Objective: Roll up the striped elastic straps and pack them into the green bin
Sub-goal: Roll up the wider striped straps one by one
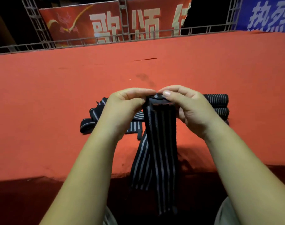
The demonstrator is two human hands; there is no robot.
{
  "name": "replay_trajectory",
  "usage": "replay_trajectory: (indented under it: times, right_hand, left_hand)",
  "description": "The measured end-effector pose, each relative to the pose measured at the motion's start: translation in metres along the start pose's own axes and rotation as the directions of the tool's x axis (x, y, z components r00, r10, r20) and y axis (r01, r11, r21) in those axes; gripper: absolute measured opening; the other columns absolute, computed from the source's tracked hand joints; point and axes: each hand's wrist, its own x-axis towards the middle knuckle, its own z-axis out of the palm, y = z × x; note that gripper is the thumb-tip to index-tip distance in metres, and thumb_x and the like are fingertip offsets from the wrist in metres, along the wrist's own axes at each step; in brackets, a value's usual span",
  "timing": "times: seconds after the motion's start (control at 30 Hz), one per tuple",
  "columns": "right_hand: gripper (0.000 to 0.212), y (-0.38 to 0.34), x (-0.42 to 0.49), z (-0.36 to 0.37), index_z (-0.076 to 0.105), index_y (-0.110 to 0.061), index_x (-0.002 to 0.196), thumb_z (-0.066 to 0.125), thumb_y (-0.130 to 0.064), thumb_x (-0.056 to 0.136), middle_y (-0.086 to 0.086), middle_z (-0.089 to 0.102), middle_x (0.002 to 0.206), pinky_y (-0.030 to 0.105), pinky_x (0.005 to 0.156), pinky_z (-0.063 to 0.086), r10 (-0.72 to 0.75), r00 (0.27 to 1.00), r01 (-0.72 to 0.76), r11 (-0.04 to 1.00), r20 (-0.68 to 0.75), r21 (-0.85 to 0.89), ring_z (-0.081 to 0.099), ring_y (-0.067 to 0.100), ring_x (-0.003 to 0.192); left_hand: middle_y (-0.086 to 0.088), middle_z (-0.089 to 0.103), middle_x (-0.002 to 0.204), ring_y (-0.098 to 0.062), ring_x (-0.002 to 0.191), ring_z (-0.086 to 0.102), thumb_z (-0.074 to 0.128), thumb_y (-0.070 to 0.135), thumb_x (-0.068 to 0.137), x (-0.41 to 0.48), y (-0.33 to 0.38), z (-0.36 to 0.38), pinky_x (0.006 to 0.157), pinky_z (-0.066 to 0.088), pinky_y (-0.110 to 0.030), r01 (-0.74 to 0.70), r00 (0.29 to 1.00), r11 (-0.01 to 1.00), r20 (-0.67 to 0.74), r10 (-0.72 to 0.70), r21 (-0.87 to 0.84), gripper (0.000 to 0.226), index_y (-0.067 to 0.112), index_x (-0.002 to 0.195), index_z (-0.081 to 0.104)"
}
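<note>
Head view: both hands meet above a red carpet (41, 95), pinching the top end of one striped strap (161, 143). The left hand (122, 109) curls its fingers narrowly around the strap's left corner; the right hand (188, 108) closes thumb and forefinger on the right corner, thumbnail up. From the fingertips the strap hangs straight down between the forearms, past the carpet's near edge. A second strap length (141, 161) trails just left of it. Behind the left fingers lies a loose tangle of straps (93, 116); behind the right fingers sit two rolled straps (219, 104), stacked, touching.
</note>
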Motion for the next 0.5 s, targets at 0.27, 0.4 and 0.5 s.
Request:
replay_trajectory:
  times: [0.27, 0.4, 0.5]
  right_hand:
    - [0.026, 0.035, 0.009, -0.011, 0.074, -0.024, 0.108, 0.072, 0.000, 0.098, 0.007, 0.076, 0.100, 0.041, 0.092, 0.054, -0.103, 0.995, 0.103, 0.993, 0.000, -0.050, 0.070, 0.021, 0.096]
    - [0.039, 0.045, 0.016, -0.013, 0.062, -0.023, 0.129, 0.075, -0.004, 0.097, 0.012, 0.076, 0.111, 0.046, 0.095, 0.059, -0.101, 0.994, 0.099, 0.994, -0.040, -0.048, 0.074, 0.026, 0.103]
    - [0.035, 0.050, 0.018, -0.018, 0.066, -0.017, 0.132, 0.076, -0.019, 0.099, 0.011, 0.080, 0.117, 0.054, 0.099, 0.059, -0.033, 0.998, 0.027, 0.991, -0.047, -0.132, 0.076, 0.026, 0.111]
  left_hand:
    - [-0.007, 0.081, 0.118, -0.025, 0.113, 0.077, 0.075, 0.025, 0.101, 0.007, -0.036, 0.005, 0.104, 0.059, -0.048, 0.108, 0.992, 0.993, 0.071, -0.104, -0.050, 0.024, 0.012, 0.121, 0.078]
    - [-0.008, 0.082, 0.116, -0.027, 0.114, 0.077, 0.075, 0.013, 0.100, 0.016, -0.048, 0.011, 0.106, 0.058, -0.056, 0.041, 0.998, 0.997, 0.044, -0.038, -0.061, 0.021, 0.009, 0.120, 0.078]
    - [-0.010, 0.082, 0.113, -0.030, 0.110, 0.078, 0.074, 0.005, 0.099, 0.024, -0.053, 0.014, 0.098, 0.062, -0.051, -0.016, 1.000, 0.996, -0.014, 0.015, -0.083, 0.021, 0.006, 0.119, 0.077]
